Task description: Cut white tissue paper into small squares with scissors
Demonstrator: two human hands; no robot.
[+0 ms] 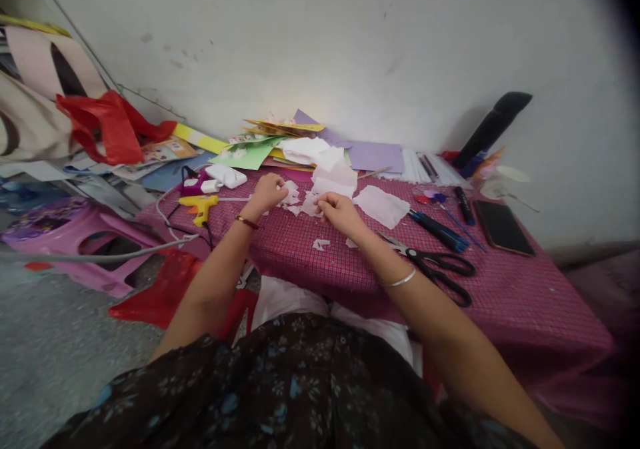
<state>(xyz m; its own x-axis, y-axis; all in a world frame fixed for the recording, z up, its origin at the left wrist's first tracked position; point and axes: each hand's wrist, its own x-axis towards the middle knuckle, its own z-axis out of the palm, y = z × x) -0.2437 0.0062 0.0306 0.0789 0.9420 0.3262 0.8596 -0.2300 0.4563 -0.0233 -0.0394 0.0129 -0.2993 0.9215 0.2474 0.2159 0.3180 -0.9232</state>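
Observation:
My left hand (270, 191) is closed with its fingertips together, at the left edge of a small pile of torn white paper scraps (293, 199). What it pinches, if anything, is too small to make out. On the other side of the pile, my right hand (339, 210) is pinched closed on a piece of thin white paper (310, 203). Behind the hands lies a larger pale pink sheet of thin paper (334, 178). Another white sheet (382, 206) is spread to the right of my right hand. Small loose scraps (321, 243) lie nearer the table's front edge.
A yellow glue gun (199, 208) with its cord is at the left. Black-handled scissors (435, 262), a phone (503, 227) and a black marker (465, 206) lie right on the checked tablecloth (540, 295). Coloured paper (375, 156) stands by the wall. A pink stool (85, 242) is left.

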